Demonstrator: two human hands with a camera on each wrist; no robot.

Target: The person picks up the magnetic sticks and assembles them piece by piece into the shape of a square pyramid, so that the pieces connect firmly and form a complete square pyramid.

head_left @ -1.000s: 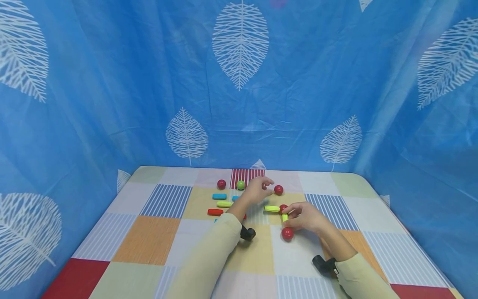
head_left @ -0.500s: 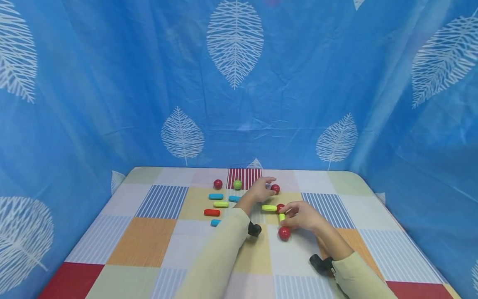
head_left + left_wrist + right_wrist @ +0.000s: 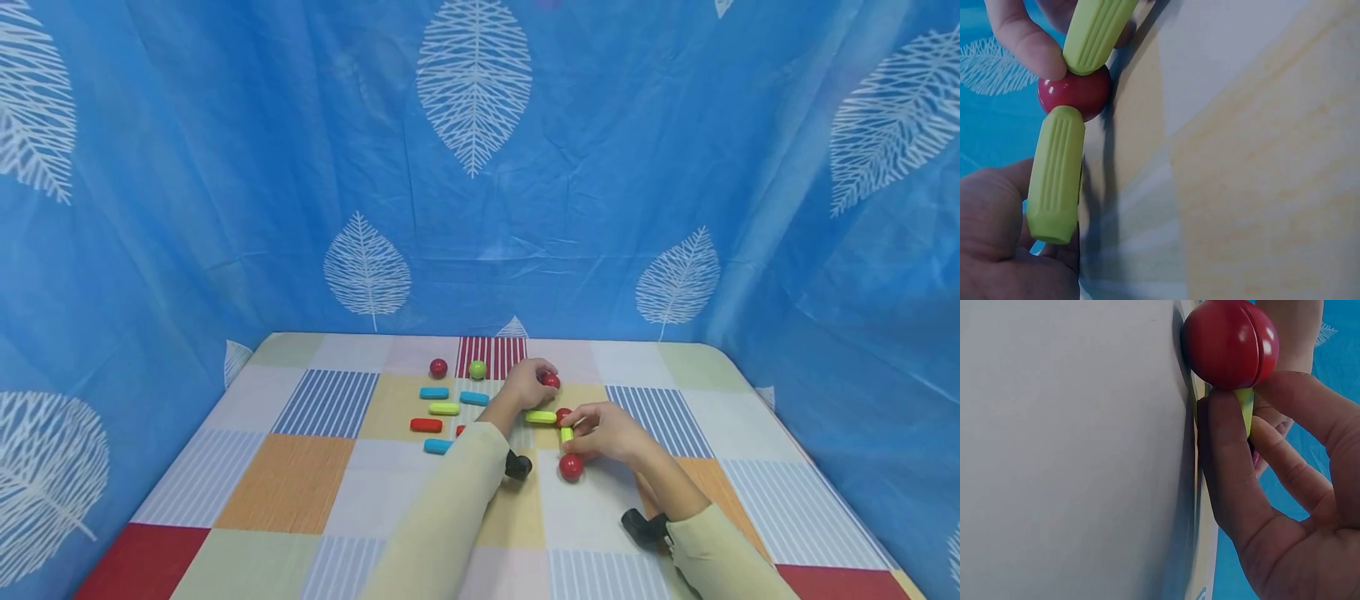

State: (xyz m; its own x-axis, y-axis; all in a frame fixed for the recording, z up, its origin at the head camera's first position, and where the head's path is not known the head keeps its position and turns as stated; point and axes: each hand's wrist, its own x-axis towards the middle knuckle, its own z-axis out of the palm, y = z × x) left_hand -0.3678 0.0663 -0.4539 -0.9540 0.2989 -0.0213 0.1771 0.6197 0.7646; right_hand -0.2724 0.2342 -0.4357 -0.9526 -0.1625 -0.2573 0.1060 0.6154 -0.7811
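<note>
My left hand [image 3: 527,385] is at the far middle of the table, its fingers curled round a red ball [image 3: 551,380]; in the left wrist view the hand [image 3: 997,231] is partly behind a yellow-green rod. My right hand [image 3: 611,433] pinches a short yellow-green rod [image 3: 567,435] between thumb and fingers. That rod runs from a red ball [image 3: 1072,97] at its far end to a nearer red ball [image 3: 1229,344]. A second yellow-green rod [image 3: 540,417] extends left from the far ball, at an angle to the held rod.
Left of my hands lie blue rods [image 3: 434,393], a yellow-green rod [image 3: 444,409] and red rods [image 3: 426,425]. Behind them are a red ball [image 3: 438,367] and a green ball [image 3: 477,369]. A blue leaf-print curtain [image 3: 480,250] encloses the patchwork-covered table [image 3: 285,483].
My left hand has reached slightly right and its fingers have closed round the red ball, which has shifted a little. My right hand stays in place on the yellow-green rod.
</note>
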